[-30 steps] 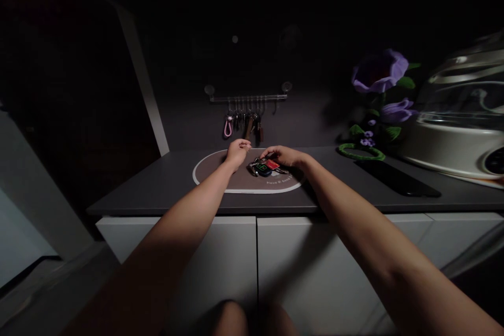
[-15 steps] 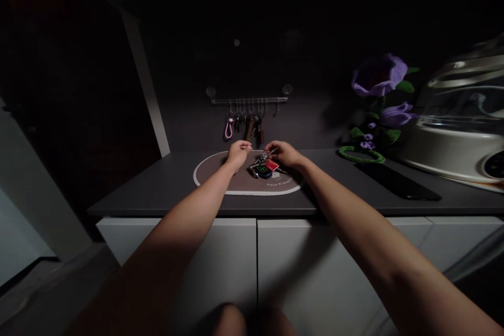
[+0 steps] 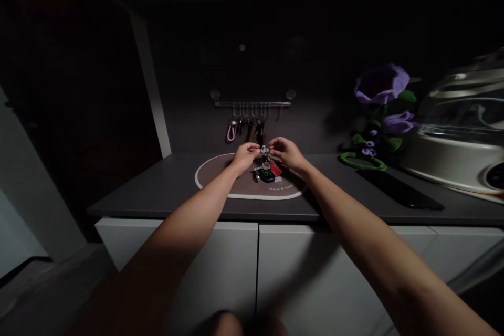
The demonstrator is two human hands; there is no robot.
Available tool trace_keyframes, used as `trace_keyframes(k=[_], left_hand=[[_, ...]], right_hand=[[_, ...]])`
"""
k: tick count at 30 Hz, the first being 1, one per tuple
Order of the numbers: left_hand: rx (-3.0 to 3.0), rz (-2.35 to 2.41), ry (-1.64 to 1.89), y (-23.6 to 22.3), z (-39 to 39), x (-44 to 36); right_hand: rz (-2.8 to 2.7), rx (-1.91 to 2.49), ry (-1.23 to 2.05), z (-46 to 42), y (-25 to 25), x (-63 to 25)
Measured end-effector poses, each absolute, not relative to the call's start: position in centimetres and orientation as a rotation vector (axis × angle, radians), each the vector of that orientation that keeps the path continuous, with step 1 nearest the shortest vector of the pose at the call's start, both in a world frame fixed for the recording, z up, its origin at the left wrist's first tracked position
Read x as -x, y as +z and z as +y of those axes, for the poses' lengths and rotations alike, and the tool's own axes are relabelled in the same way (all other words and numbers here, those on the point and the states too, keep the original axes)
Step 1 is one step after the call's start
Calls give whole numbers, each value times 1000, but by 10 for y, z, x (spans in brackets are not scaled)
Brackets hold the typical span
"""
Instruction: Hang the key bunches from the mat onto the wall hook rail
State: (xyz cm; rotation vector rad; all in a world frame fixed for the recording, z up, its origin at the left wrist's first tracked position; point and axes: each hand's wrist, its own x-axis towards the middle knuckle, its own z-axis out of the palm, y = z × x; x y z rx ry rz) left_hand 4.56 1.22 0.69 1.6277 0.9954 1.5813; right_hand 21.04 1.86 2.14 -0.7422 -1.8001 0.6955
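Between my two hands a bunch of keys (image 3: 264,151) is bunched at its metal ring, partly raised off the mat. My left hand (image 3: 246,156) pinches the ring end from the left. From the right, my right hand (image 3: 286,152) has its fingers closed at the same ring; the exact grip is too small to make out. Below the ring hang or lie a dark key fob (image 3: 267,175) with a green-lit face, a red tag (image 3: 276,168) and several metal pieces. They are over a brown oval mat (image 3: 214,177) with a white rim.
A clear hook rail (image 3: 252,104) on the wall carries several key sets, one with a pink loop (image 3: 231,131). To the right stand purple craft flowers (image 3: 382,84) with a green ring base, a black phone-like slab (image 3: 399,189) and a cream appliance (image 3: 460,152). The grey countertop (image 3: 145,189) ends above white cabinets.
My left hand has moved right to the key ring, and both hands are closer together. The metal ring end has risen a little off the mat. The view has shifted slightly.
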Motion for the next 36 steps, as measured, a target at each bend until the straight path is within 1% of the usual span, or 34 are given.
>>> trace_keyframes(k=[11, 26, 36], left_hand=[[-1637, 825, 1514, 8, 10, -46], [-1744, 1019, 1765, 13, 17, -39], [-1838, 1116, 1842, 21, 11, -34]], right_hand=[[-1710, 699, 700, 10, 25, -204], [-1750, 746, 817, 8, 23, -199], [-1806, 847, 775, -4, 28, -197]])
